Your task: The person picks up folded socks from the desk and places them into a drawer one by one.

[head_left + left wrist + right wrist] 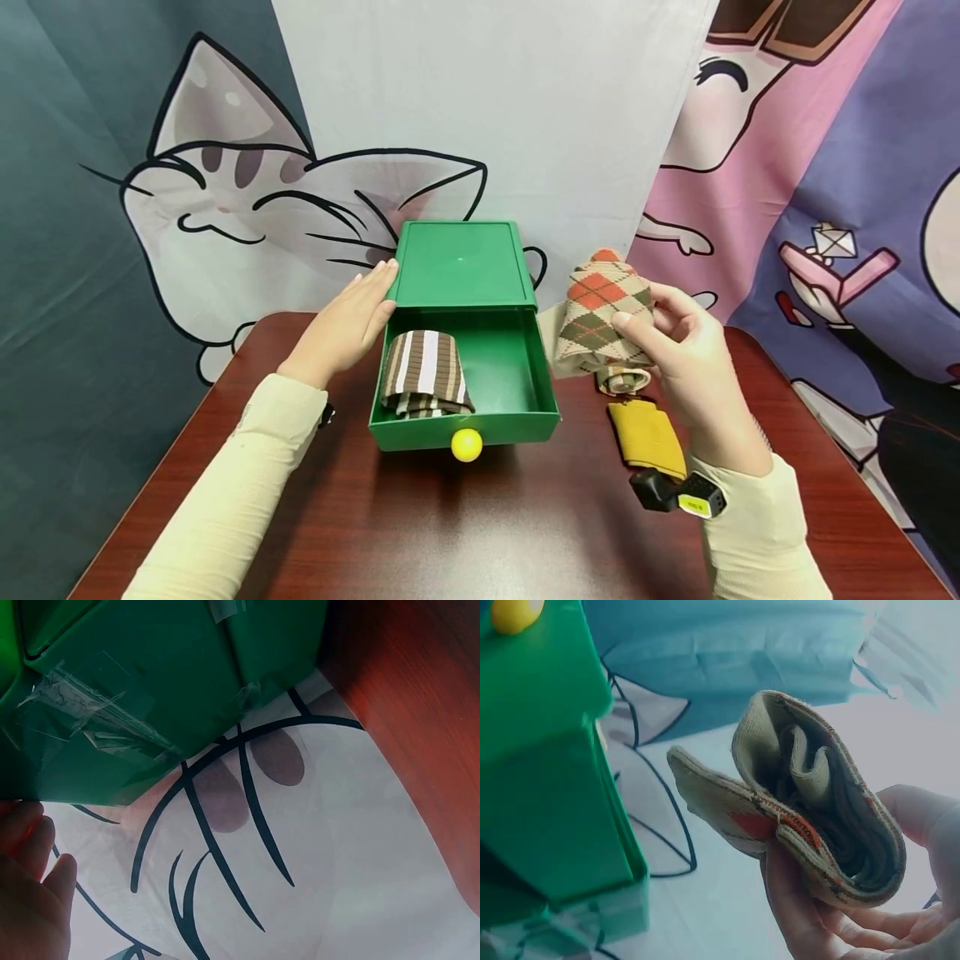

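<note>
In the head view a green box [461, 265] has its drawer [506, 367] pulled out toward the front, with a yellow round knob [467, 445]. My left hand [348, 318] rests its straight fingers against the box's left side; in the left wrist view fingertips show at the box's edge. To the right of the drawer, my right hand [693, 358] grips a rolled argyle sock [603, 312], thumb on its near face. Its layered rolled end faces the right wrist camera. Inside the drawer, on the left, lies a folded brown-and-white striped sock [425, 367].
On the table [450, 533], right of the drawer, a folded yellow sock [647, 437] lies in front of another rolled patterned sock [622, 381], partly hidden behind the held one. A cloth backdrop [495, 108] with cartoon animals hangs behind the table.
</note>
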{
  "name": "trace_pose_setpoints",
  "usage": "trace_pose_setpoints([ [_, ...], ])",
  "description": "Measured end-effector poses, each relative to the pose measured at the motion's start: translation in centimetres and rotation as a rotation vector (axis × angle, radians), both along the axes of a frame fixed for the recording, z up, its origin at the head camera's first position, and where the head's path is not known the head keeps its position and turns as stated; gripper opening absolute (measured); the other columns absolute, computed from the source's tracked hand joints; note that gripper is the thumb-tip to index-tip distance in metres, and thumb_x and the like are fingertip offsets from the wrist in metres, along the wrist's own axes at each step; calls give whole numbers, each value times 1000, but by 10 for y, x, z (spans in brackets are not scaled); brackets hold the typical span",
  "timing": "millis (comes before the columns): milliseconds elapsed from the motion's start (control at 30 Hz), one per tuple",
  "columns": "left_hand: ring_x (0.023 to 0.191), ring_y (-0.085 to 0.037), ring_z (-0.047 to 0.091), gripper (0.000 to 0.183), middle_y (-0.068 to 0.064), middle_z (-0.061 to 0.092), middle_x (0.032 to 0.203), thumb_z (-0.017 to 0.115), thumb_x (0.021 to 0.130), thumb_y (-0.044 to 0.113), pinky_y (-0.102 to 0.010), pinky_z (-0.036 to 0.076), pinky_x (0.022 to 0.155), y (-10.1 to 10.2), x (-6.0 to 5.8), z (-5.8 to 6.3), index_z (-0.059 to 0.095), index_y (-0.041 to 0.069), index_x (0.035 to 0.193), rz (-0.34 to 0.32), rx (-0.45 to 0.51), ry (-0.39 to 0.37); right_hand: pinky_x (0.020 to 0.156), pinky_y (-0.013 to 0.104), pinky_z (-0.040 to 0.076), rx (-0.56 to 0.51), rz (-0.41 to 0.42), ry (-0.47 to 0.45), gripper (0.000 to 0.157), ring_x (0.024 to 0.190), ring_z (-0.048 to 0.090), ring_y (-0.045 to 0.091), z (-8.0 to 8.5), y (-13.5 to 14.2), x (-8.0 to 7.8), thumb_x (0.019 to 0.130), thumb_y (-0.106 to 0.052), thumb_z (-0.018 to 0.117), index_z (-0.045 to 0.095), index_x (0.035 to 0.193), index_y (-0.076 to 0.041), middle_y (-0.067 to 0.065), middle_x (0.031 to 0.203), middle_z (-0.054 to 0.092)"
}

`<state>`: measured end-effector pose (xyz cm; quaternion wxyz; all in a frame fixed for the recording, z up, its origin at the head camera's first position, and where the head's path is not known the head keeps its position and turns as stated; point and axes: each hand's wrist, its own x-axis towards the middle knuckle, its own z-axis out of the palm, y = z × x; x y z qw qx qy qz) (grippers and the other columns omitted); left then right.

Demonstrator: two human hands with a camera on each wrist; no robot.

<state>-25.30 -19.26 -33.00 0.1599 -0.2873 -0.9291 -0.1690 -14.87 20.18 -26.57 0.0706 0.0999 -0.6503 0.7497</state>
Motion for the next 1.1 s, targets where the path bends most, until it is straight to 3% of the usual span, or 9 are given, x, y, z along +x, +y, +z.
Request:
trace_pose_setpoints([
  [100, 154, -30, 21, 58, -17, 27, 164, 29, 113, 32, -49, 15, 126, 0, 0, 0, 24, -2, 159, -4, 3, 0, 68, 28, 63, 29, 19, 12, 39, 80, 74, 15, 5, -11, -2, 95, -4, 69, 56, 132, -6, 3, 101, 75],
  [300, 154, -30, 20, 57, -16, 27, 165, 31, 113, 31, -48, 14, 126, 0, 0, -2, 24, -2, 159, -2, 2, -2, 68, 23, 60, 209, -5, 12, 40, 76, 72, 11, 8, -30, -8, 93, -13, 73, 56, 128, -7, 0, 92, 76],
  [533, 154, -29, 20, 56, -16, 26, 165, 33, 113, 28, -45, 12, 127, 0, -1, -2, 24, -1, 159, 0, 7, -7, 74, 27, 61, 313, 54, -39, 44, 86, 74, 16, 8, -51, -15, 91, -22, 78, 59, 130, -14, 5, 108, 75],
  [900, 154, -30, 19, 56, -17, 26, 165, 32, 113, 28, -45, 12, 127, -1, -1, -3, 24, -2, 159, -5, 17, -5, 73, 35, 56, 753, 34, 25, 52, 89, 68, 20, 3, -85, -24, 86, -33, 79, 60, 130, -14, 8, 103, 73],
  [1100, 154, -31, 20, 58, -17, 26, 165, 28, 113, 33, -44, 11, 127, 0, 0, -3, 24, -2, 159, -7, 24, 7, 73, 36, 56, 866, 60, 51, 47, 88, 67, 20, -1, -95, -21, 88, -33, 76, 62, 127, -10, 8, 104, 72],
])
